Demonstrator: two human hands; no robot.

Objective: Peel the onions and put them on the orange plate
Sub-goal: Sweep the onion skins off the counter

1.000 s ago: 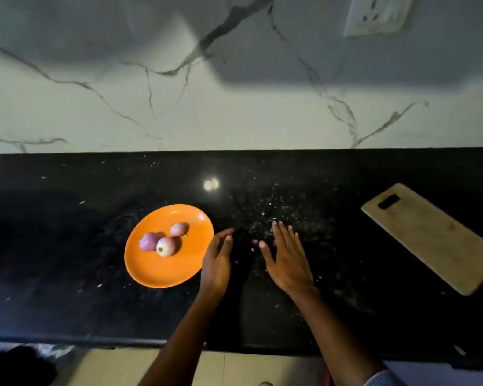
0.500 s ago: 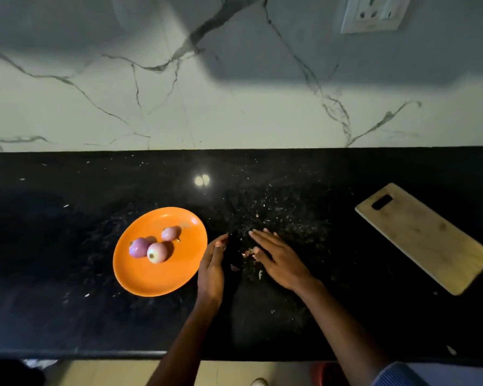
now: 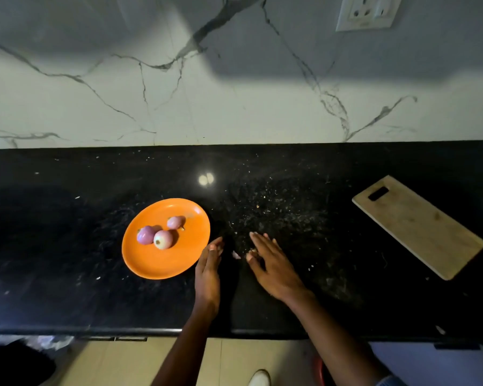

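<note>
We are looking down at a round orange plastic plate (image 3: 151, 263) sitting on the glossy black stone worktop (image 3: 67, 218), and three small peeled purple-pink onions (image 3: 163, 239) are lying on it, two touching each other and the third just beside them toward the wall. No unpeeled onion is showing anywhere, so we are judging the peeling and plating to be done.

Our left hand (image 3: 207, 277) is standing on its edge just beside the plate's rim, fingers straight and together, holding nothing. Our right hand (image 3: 273, 264) is lying flat and low over the worktop, fingers spread and straight, also gripping nothing. Between them a small pale scrap of onion skin (image 3: 236, 255) is lying among fine flecks of peel (image 3: 276, 207), so we are judging that the two hands are gathering up the litter.

The scraps are looking papery, nearly weightless and brittle, so pinching each one would be slow; sweeping with a flat palm against the upright hand seems the better hold. The peeled onions are looking firm, light, round and a little slick, liable to roll on the shallow plate if we are bumping its rim, so a gentle fingertip cradle around the middle would suit them.

A pale rectangular wooden chopping board (image 3: 418, 227) is lying well apart to the right.
</note>
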